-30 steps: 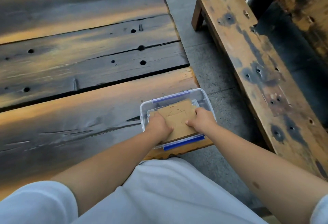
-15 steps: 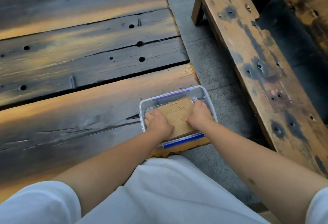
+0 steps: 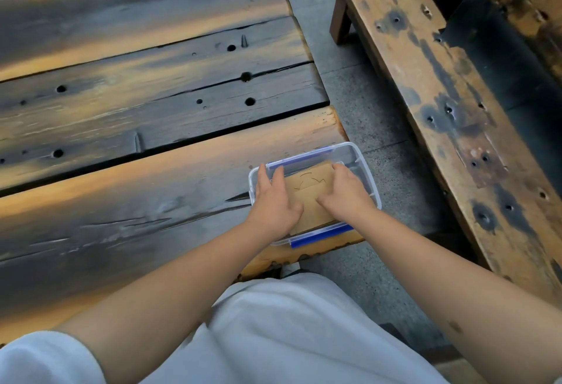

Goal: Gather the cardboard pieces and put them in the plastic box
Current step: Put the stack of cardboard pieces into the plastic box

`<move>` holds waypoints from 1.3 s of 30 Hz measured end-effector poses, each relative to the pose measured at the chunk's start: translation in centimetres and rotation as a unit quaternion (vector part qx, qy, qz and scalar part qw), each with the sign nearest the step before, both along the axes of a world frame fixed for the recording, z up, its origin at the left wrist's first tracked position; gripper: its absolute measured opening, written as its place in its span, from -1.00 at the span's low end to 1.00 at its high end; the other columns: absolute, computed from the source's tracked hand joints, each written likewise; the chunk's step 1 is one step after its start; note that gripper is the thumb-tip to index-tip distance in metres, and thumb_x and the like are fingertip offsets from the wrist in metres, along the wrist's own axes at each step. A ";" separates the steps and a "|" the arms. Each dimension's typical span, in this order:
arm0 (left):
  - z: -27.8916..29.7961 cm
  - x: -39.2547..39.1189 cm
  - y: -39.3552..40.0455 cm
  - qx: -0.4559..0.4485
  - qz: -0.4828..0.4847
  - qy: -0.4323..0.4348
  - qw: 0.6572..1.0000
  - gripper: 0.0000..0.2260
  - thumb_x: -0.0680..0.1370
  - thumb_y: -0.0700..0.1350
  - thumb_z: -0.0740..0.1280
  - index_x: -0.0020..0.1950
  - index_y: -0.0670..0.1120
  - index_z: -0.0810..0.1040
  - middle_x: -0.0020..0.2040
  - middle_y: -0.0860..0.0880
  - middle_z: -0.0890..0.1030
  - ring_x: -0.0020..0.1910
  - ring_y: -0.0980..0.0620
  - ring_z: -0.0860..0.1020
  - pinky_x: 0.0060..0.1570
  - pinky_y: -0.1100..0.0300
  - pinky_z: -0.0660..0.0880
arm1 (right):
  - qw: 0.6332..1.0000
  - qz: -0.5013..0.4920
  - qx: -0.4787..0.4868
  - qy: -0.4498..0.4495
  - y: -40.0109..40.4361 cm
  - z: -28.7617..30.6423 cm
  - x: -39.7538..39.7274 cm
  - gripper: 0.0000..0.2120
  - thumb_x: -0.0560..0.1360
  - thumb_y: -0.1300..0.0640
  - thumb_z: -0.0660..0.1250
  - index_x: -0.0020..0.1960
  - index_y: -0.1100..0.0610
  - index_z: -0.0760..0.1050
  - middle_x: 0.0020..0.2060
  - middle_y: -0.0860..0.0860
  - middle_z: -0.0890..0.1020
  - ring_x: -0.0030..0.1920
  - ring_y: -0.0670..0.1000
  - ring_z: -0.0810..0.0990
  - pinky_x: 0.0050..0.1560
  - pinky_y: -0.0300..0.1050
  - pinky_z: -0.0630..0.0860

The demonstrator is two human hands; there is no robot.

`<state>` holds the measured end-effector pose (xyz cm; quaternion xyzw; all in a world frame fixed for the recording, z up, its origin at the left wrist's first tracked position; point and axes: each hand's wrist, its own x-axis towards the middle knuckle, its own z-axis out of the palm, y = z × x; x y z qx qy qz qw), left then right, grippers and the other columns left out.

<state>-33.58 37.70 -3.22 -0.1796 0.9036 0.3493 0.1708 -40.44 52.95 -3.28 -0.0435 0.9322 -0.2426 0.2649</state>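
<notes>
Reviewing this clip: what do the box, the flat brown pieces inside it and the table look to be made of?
Box: clear, glossy plastic, likely; its walls are see-through, with blue clips.
Brown pieces: matte tan cardboard, with thin cut lines on top.
Table: weathered wooden planks, with visible grain, cracks, holes and dark staining.

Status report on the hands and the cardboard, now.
Left hand flat, fingers spread over cardboard and box edge. Right hand pressing cardboard down. Cardboard inside plastic box at table corner. Nothing in the way.
</notes>
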 end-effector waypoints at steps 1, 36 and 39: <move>0.6 0.3 -0.5 -0.009 -0.016 0.024 1.000 -0.30 0.49 0.03 0.34 0.51 0.01 0.02 0.55 -0.09 -0.21 0.53 -0.16 -0.05 0.42 -0.05 0.15 | 0.999 0.024 -0.005 0.024 0.0 0.2 0.3 -0.27 0.40 -0.03 0.43 0.45 0.11 0.17 0.42 0.07 0.33 0.42 0.13 0.27 0.37 0.06 0.29; 10.6 10.7 -18.3 -0.294 -0.151 0.116 0.937 -0.06 0.24 0.61 -0.17 0.53 0.19 -0.16 0.58 -0.04 -0.21 0.53 -0.18 -0.20 0.31 -0.43 0.01 | 0.941 0.126 0.204 0.240 -10.8 7.5 11.9 0.13 0.11 -0.72 -0.18 0.53 -0.17 -0.28 0.56 0.00 -0.23 0.53 0.21 -0.23 0.38 0.42 -0.06; 10.8 11.1 -19.0 -0.299 -0.152 0.123 0.934 -0.05 0.24 0.62 -0.17 0.53 0.19 -0.16 0.58 -0.04 -0.20 0.53 -0.19 -0.20 0.31 -0.43 0.02 | 0.939 0.125 0.209 0.244 -11.4 7.7 12.4 0.13 0.11 -0.72 -0.20 0.54 -0.16 -0.26 0.56 0.00 -0.23 0.53 0.20 -0.23 0.38 0.42 -0.09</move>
